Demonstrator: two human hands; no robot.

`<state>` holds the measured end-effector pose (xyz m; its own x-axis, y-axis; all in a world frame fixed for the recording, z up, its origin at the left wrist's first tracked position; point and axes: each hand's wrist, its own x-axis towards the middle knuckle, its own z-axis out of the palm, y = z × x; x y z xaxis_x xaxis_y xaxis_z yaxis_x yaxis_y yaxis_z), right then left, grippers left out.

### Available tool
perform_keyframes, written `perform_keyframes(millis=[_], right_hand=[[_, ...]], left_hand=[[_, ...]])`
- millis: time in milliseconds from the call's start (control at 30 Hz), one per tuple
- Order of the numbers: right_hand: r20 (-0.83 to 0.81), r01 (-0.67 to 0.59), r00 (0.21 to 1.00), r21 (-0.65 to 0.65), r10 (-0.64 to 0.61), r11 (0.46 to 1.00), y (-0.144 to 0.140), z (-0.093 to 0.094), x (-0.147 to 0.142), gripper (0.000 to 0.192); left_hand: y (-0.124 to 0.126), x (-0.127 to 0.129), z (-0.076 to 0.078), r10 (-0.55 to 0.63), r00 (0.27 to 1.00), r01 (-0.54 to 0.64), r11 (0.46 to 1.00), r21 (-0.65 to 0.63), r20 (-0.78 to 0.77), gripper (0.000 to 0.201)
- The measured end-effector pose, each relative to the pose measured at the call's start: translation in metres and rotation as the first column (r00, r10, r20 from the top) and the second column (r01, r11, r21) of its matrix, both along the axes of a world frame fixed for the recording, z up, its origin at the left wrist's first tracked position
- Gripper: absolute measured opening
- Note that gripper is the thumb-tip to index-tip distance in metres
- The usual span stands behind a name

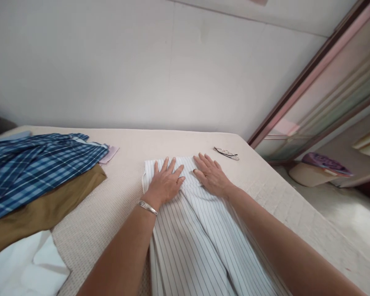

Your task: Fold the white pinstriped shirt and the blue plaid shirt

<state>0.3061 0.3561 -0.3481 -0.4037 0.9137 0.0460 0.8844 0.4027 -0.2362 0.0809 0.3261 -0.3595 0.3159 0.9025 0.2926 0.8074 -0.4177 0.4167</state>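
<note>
A white garment with thin dark stripes (200, 238) lies flat on a cream bed (111, 205), running from the near edge toward the middle. My left hand (165, 183) presses flat on its far end, fingers spread, a silver bracelet on the wrist. My right hand (211, 174) lies palm down beside it on the same far end, fingers apart. Neither hand grips the cloth.
At the left lie a blue plaid shirt (33, 168), a brown garment (43, 209) under it and a white cloth (21, 267) at the near corner. Folded glasses (226, 153) rest beyond my right hand. A wall stands behind, sliding doors and the floor at the right.
</note>
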Motion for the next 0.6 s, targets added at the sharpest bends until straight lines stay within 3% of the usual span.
perform_keyframes(millis=[67, 133, 233, 300, 467, 600], right_hand=[[-0.010, 0.048, 0.999, 0.009, -0.048, 0.999, 0.007, -0.003, 0.009, 0.066], [-0.066, 0.145, 0.988, 0.072, -0.140, 0.987, 0.015, -0.005, 0.016, 0.063], [-0.161, 0.363, 0.925, 0.118, -0.343, 0.924, 0.032, -0.005, 0.022, 0.051], [-0.202, 0.453, 0.878, 0.065, -0.433, 0.889, 0.044, -0.005, 0.024, 0.042], [-0.304, 0.519, 0.810, -0.023, -0.501, 0.854, 0.067, -0.005, 0.024, 0.026], [-0.311, 0.527, 0.806, -0.008, -0.503, 0.850, 0.072, -0.006, 0.020, 0.023]], left_hand=[[0.001, -0.003, 0.006, 0.066, 0.997, -0.065, 0.997, 0.036, -0.030, 0.044], [0.004, -0.013, 0.016, 0.247, 0.967, -0.242, 0.967, 0.081, -0.062, 0.039], [0.009, -0.035, 0.030, 0.537, 0.833, -0.532, 0.843, 0.075, -0.135, 0.030], [0.013, -0.050, 0.034, 0.623, 0.768, -0.630, 0.777, 0.000, -0.147, 0.027], [0.022, -0.073, 0.025, 0.718, 0.695, -0.692, 0.683, -0.236, 0.039, 0.020], [0.027, -0.085, 0.014, 0.715, 0.649, -0.641, 0.698, -0.319, 0.260, 0.019]])
